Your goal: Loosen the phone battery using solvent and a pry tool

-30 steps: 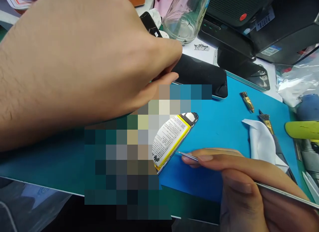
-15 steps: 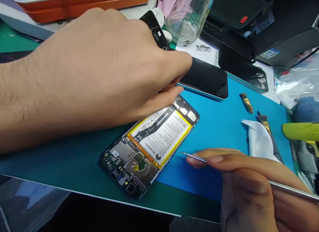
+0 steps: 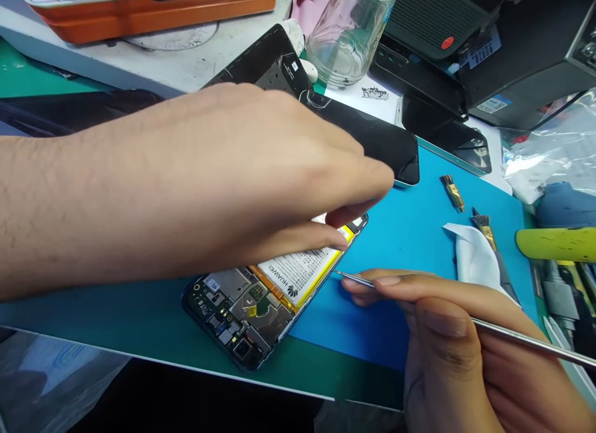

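Observation:
An opened smartphone (image 3: 242, 315) lies at an angle, its circuit board and white, yellow-edged Huawei battery (image 3: 298, 268) exposed. Across its upper part reaches my left hand (image 3: 279, 166), thumb and index finger apart with nothing visible between them. The thumb tip is over the battery's right edge; whether it touches cannot be told. My right hand (image 3: 447, 334) grips a thin pointed metal tool (image 3: 531, 340) like a pen. Its tip is close to the phone's right side edge. My left hand hides the phone's top part.
Behind lie a dark phone (image 3: 372, 135), a black panel (image 3: 265, 67) and a glass jar (image 3: 349, 42). Two small brushes (image 3: 451, 194) and a white cloth (image 3: 475, 253) are on the blue mat (image 3: 395, 228). A yellow-green handle (image 3: 554, 244) lies at right.
My left hand has moved right and down over the phone, covering more of the battery. The tool tip in my right hand has come closer to the phone's side edge.

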### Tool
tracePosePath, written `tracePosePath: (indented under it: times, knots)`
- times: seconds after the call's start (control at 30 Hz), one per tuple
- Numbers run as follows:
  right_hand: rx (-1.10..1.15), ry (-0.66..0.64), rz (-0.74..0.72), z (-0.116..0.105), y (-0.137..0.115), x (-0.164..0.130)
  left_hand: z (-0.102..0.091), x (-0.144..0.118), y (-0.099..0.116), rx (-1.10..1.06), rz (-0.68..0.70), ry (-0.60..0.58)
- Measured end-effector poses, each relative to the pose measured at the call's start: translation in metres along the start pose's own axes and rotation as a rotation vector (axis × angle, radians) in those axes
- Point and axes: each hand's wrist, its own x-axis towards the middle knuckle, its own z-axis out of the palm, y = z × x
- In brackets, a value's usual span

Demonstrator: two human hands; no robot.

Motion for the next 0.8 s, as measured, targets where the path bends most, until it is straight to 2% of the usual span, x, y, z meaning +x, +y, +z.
tracePosePath:
  times: [0.07,0.13,0.2,0.3,0.43,0.47,0.53,0.6,0.63,0.67,0.77,0.8]
  knots:
    - [-0.019,0.003,0.005,0.001,0.001,0.000,0.002,-0.001,0.010,-0.035,-0.109,-0.119]
    - [0.003,0.014,-0.004,0.001,0.001,-0.002,0.004,-0.007,0.025,-0.089,-0.388,-0.231]
    - [0.011,0.020,-0.010,0.001,0.002,-0.003,0.007,-0.018,0.040,-0.132,-0.597,-0.251]
    - [0.005,0.039,-0.007,0.003,0.002,-0.004,0.009,-0.033,0.052,-0.163,-0.669,-0.255]
    - [0.069,0.043,-0.008,0.007,0.002,-0.001,0.006,-0.023,0.040,-0.142,-0.596,-0.296]
    - [0.077,0.053,-0.005,0.007,0.003,0.000,0.006,-0.017,0.034,-0.122,-0.535,-0.314]
    - [0.084,0.076,-0.002,0.005,0.006,0.001,0.004,-0.003,0.022,-0.061,-0.326,-0.313]
    - [0.099,0.108,-0.005,0.003,0.010,0.003,0.003,0.007,0.015,0.020,-0.121,-0.250]
    - [0.100,0.124,-0.002,0.003,0.010,0.003,0.001,0.010,0.012,0.046,-0.064,-0.238]
    - [0.103,0.141,0.010,0.003,0.011,0.004,-0.001,0.012,0.012,0.069,-0.048,-0.252]
    - [0.163,0.255,0.038,0.008,0.007,0.005,-0.006,0.012,0.013,0.131,-0.087,-0.429]
    - [0.190,0.290,0.040,0.010,0.005,0.005,-0.007,0.011,0.014,0.156,-0.074,-0.452]
